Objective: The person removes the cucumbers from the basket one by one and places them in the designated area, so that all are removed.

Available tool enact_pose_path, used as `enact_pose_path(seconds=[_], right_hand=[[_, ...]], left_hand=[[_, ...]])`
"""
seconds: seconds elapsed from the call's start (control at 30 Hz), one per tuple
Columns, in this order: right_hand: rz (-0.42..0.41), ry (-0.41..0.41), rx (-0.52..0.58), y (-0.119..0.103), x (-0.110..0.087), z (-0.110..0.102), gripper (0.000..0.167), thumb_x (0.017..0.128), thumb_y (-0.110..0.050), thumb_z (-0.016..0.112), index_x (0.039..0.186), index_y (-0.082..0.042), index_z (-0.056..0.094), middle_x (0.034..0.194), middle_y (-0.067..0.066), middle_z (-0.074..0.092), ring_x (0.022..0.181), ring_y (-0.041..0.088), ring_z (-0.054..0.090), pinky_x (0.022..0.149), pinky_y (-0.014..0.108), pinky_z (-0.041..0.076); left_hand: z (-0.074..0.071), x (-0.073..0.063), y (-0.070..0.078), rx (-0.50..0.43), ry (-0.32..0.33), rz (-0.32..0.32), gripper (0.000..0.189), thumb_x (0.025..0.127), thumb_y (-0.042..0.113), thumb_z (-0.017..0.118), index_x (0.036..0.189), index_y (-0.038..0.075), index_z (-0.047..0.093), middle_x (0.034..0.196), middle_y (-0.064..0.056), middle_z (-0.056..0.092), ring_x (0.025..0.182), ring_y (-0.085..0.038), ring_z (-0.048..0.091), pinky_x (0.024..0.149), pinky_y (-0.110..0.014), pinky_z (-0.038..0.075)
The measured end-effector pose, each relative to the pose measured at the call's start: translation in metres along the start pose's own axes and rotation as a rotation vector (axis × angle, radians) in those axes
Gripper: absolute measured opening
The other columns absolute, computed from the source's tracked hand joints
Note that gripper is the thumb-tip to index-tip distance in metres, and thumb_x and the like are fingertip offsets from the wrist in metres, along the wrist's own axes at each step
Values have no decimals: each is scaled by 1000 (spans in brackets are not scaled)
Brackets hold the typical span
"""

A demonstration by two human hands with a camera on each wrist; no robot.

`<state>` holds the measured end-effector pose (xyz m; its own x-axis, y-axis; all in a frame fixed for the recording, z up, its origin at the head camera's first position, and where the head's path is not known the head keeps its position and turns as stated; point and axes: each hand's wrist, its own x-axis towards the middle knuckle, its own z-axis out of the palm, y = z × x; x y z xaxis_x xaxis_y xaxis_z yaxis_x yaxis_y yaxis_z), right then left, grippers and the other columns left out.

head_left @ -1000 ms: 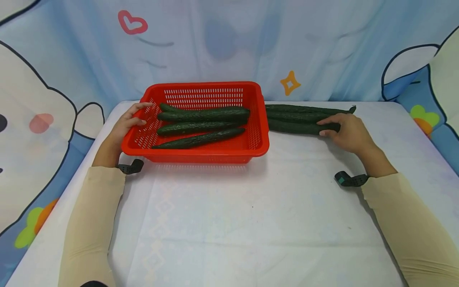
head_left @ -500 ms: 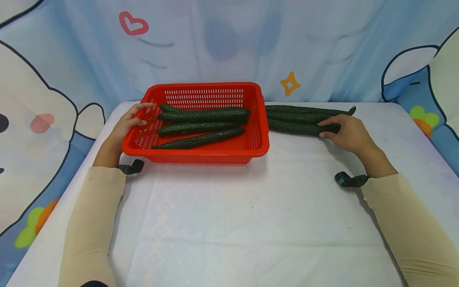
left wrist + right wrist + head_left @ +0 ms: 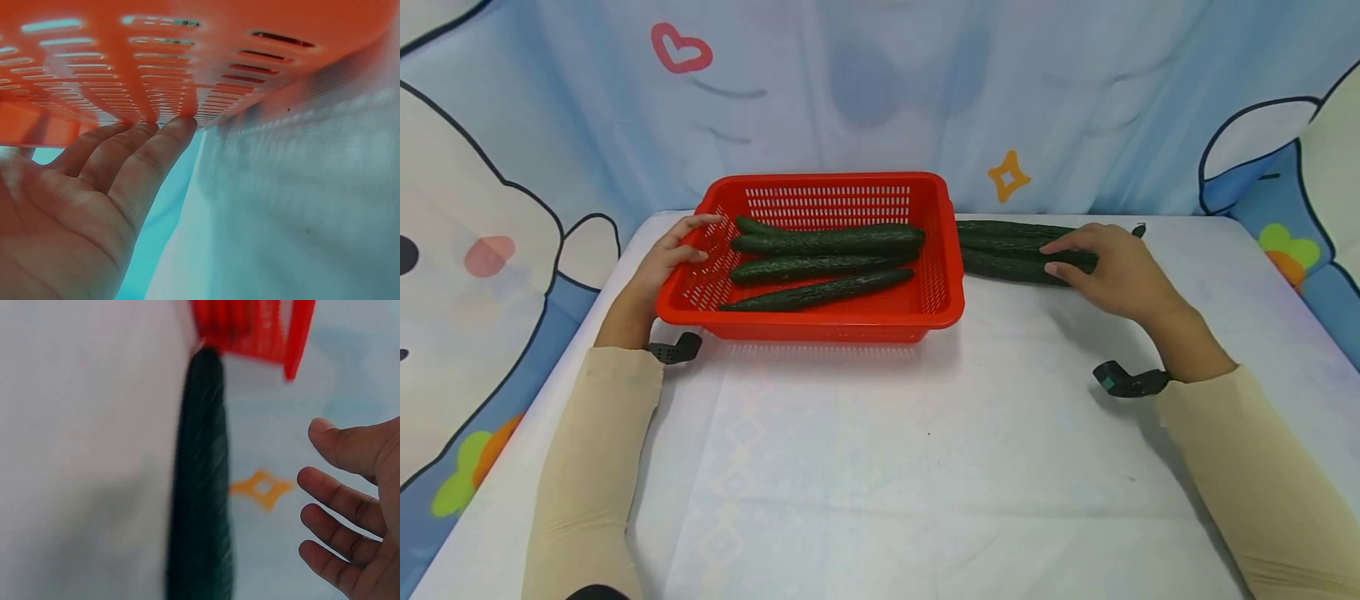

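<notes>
A red plastic basket (image 3: pixel 812 331) stands at the back left with several dark green cucumbers (image 3: pixel 827 242) lying lengthwise inside. My left hand (image 3: pixel 658 267) grips its left rim; thumb and a finger reach over the edge, while in the left wrist view other fingers (image 3: pixel 150 156) press the slotted outer wall from below. Right of the basket, more cucumbers (image 3: pixel 1015 265) lie side by side on the table. Over their right ends hovers my right hand (image 3: pixel 1116 271), its fingers spread and holding nothing. The right wrist view has the nearest cucumber (image 3: pixel 203 475) apart from those fingers.
White cloth covers the table (image 3: pixel 925 467). Behind it hangs a blue printed curtain (image 3: pixel 880 100) close to the basket's back rim. Dark wrist cameras (image 3: pixel 1131 382) sit at both cuffs.
My right hand has let go of the front cucumber, opened and risen slightly toward the left. The left hand, basket and cucumbers have stayed where they were.
</notes>
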<state>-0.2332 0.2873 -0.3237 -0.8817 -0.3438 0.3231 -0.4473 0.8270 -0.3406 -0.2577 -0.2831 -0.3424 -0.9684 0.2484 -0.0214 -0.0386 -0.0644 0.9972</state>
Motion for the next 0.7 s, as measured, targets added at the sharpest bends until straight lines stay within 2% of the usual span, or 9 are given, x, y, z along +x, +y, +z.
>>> enact_pose_path(seconds=[0.17,0.33,0.5,0.7], right_hand=[[-85,80,60,-37,0,-7,24,86,-8,73,110,-7,72,116,18,66,114,39,54,97,59,42],[-125,98,90,-66,6,-7,22,86,-8,74,108,-7,73,112,14,68,112,34,58,97,57,46],[-162,66,87,-83,22,-1,21,87,-9,73,108,-7,73,108,13,69,106,31,60,90,53,50],[-218,-28,107,-102,49,9,22,88,-12,72,110,-5,72,104,12,70,95,26,59,77,44,52]], left_hand=[[1,0,2,-11,-18,3,50,97,-2,43,139,25,47,146,-8,35,119,-23,52,80,-27,60],[1,0,3,-14,-13,-1,50,96,-3,42,138,24,47,147,-8,34,120,-23,51,80,-26,60],[1,0,2,-11,-21,14,50,96,-3,41,138,23,46,148,-10,33,120,-23,52,81,-28,60],[0,1,0,-10,-48,33,50,97,-4,40,139,21,46,146,-12,34,116,-23,56,81,-28,60]])
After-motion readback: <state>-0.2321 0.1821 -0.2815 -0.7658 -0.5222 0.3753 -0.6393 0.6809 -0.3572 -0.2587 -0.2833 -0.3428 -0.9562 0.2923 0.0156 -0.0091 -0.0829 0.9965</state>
